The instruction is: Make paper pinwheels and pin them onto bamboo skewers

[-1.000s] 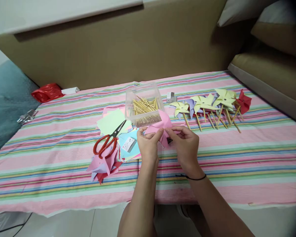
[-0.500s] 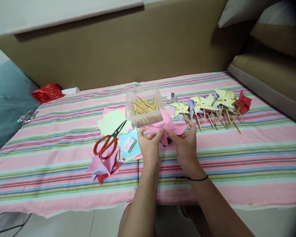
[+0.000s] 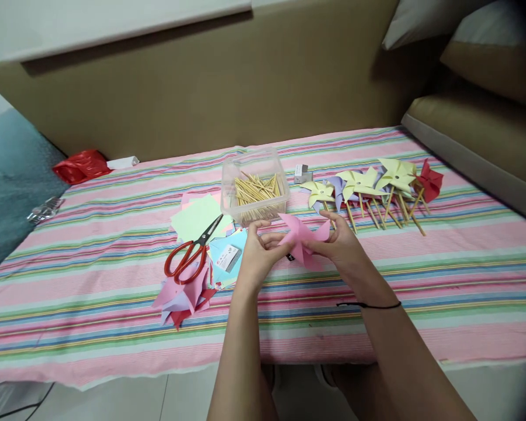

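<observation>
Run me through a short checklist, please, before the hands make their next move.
1. Left hand and right hand both on the pink pinwheel: ok.
2. Centre of the pinwheel fastened: cannot tell; fingers and paper hide it.
3. Sticks in reach, in the uncovered box: ok.
4. Scissors lying clear of both hands: ok.
5. Paper sheets squared up: not ok; they lie fanned out.

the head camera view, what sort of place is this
Probably a living room at home: a sofa-like seat with a brown back panel and a padded cushion, covered by a striped cloth and used as a surface for paper craft.
</observation>
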A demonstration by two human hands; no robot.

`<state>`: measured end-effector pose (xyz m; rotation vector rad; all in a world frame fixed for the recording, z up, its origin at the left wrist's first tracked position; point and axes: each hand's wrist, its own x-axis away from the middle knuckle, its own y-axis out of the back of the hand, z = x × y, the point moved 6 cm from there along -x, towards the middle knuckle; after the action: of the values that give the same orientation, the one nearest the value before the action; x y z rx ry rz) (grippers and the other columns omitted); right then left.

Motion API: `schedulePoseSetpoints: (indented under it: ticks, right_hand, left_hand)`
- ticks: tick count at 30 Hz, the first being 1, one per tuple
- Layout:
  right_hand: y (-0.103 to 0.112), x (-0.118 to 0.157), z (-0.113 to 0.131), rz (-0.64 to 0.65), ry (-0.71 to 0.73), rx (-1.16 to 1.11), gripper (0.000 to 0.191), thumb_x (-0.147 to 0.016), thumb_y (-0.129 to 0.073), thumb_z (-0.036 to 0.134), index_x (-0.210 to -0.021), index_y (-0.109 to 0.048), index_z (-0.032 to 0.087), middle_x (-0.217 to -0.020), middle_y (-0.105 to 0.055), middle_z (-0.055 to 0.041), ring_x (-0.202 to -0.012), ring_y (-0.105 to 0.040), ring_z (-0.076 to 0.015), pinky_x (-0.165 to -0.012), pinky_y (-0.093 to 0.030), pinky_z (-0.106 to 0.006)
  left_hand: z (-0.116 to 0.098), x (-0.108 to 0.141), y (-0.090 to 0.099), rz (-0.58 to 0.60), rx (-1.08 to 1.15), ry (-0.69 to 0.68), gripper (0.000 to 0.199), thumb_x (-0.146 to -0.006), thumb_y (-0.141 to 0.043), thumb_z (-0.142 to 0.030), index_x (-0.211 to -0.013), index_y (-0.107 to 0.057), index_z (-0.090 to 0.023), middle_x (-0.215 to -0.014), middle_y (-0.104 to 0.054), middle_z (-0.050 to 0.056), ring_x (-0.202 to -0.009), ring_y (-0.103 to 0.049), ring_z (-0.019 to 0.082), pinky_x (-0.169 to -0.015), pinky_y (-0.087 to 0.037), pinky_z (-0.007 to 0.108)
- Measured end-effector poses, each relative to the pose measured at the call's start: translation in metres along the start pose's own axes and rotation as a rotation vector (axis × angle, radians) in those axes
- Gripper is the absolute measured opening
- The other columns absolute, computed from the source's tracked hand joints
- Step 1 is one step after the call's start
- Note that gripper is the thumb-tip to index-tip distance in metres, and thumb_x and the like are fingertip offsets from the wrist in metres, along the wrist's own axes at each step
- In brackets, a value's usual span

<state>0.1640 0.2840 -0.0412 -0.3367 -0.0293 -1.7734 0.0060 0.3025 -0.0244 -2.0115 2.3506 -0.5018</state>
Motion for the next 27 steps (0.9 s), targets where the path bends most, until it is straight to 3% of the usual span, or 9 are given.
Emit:
schedulePoseSetpoints:
  ticks: [3,8,19,25,27]
  right_hand:
    - [-0.001,0.0,-0.004,0.052,-0.004,0.045,0.104,-0.049,-0.087,0.03,-0.136,-0.03,0.018,-0.06,-0.066,0.0048,-0.056,-0.063,-0.0178,-0.057,-0.053,-0.03]
    - [-0.003,0.001,-0.004,0.046,0.008,0.081,0.099,-0.051,-0.085,0.026,-0.135,-0.032,0.019,-0.059,-0.065,0.0051,-0.056,-0.063,-0.0182,-0.054,-0.051,-0.029]
    - [-0.008,0.001,-0.004,0.064,0.022,0.102,0.097,-0.053,-0.082,0.025,-0.135,-0.031,0.019,-0.06,-0.066,0.0046,-0.057,-0.064,-0.0196,-0.055,-0.052,-0.03]
    - [-0.022,0.007,0.002,0.113,0.025,0.054,0.104,-0.054,-0.084,0.034,-0.139,-0.025,0.019,-0.065,-0.069,0.0022,-0.063,-0.067,-0.0218,-0.06,-0.054,-0.033]
    - [-0.021,0.007,0.005,0.081,0.04,0.044,0.098,-0.056,-0.084,0.037,-0.137,-0.03,0.019,-0.073,-0.072,-0.001,-0.07,-0.069,-0.0225,-0.066,-0.054,-0.035]
  left_hand:
    - [0.005,-0.001,-0.004,0.044,-0.059,-0.021,0.058,-0.059,-0.08,-0.025,-0.098,-0.037,-0.022,-0.073,-0.071,0.0,-0.06,-0.065,0.013,-0.059,-0.048,0.022]
    - [0.005,-0.001,-0.002,0.001,-0.132,-0.046,0.055,-0.061,-0.076,-0.022,-0.098,-0.036,-0.023,-0.064,-0.068,-0.004,-0.051,-0.06,0.009,-0.052,-0.044,0.017]
    - [0.003,-0.002,0.005,-0.026,-0.118,-0.054,0.055,-0.057,-0.075,-0.016,-0.093,-0.033,-0.023,-0.057,-0.067,-0.004,-0.047,-0.059,0.011,-0.051,-0.044,0.018]
    - [-0.002,0.004,0.016,-0.084,-0.086,-0.039,0.058,-0.055,-0.076,-0.018,-0.093,-0.032,-0.024,-0.056,-0.066,-0.005,-0.044,-0.058,0.011,-0.047,-0.04,0.017]
    - [-0.006,0.005,0.026,-0.14,-0.063,-0.046,0.06,-0.055,-0.077,-0.02,-0.094,-0.032,-0.024,-0.056,-0.066,-0.004,-0.042,-0.057,0.011,-0.045,-0.039,0.017]
